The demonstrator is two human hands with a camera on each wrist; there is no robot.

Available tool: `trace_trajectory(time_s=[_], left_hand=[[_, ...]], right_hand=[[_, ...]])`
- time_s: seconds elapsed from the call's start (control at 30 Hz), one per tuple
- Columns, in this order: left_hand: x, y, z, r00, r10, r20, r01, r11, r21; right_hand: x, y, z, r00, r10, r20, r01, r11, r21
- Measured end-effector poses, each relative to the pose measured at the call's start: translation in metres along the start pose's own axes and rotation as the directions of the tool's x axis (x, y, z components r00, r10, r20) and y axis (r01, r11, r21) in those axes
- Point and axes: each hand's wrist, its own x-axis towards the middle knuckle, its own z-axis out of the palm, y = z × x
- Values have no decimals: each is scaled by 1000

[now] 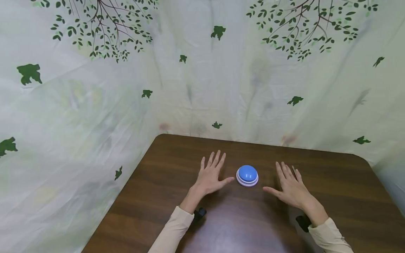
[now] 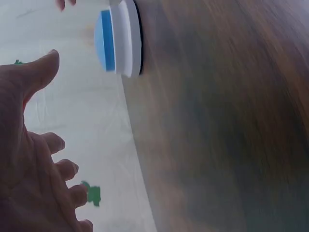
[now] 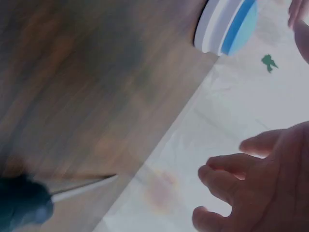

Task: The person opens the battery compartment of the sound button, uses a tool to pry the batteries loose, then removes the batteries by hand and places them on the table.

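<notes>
The button (image 1: 248, 174) sits upright on the table (image 1: 190, 149), toward its far edge, between the 2 hands. It has 1 blue domed cap on 1 white round base. The left hand (image 1: 211, 177) is on the left side of the button, fingers extended and spread, thumb directed at the base; a gap separates the thumb from the button in the left wrist view. The right hand (image 1: 291, 189) is on the opposite side, set farther from the button, fingers extended, thumb out toward it. Neither hand grips an object or touches the button. Both hands are raised above the table, with shadows below. Each arm wears 1 pale sleeve (image 1: 174, 226), and 1 black device (image 1: 200, 213) is located at each wrist. In the right wrist view, 1 dark object (image 3: 21, 205) with 1 thin pale rod (image 3: 84, 188) is at the lower left; its identity cannot be determined. Behind the table hangs 1 pale curtain (image 1: 269, 80) printed with green leaves (image 1: 218, 32) and branches.
</notes>
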Motion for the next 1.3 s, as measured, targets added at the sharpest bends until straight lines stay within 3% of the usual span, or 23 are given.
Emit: trace_trajectory(time_s=[0.53,0.9,1.3], left_hand=[[26,29,27,993,96,62,-97,995,20],[38,43,38,983,87,164,-92,995,22],[42,49,42,982,86,168,-90,996,19]], right_hand=[[31,-26,10,986,-2,164,2,1000,-1],[51,-37,18,963,-52,264,36,997,66],[58,-38,32,970,-51,236,52,999,2]])
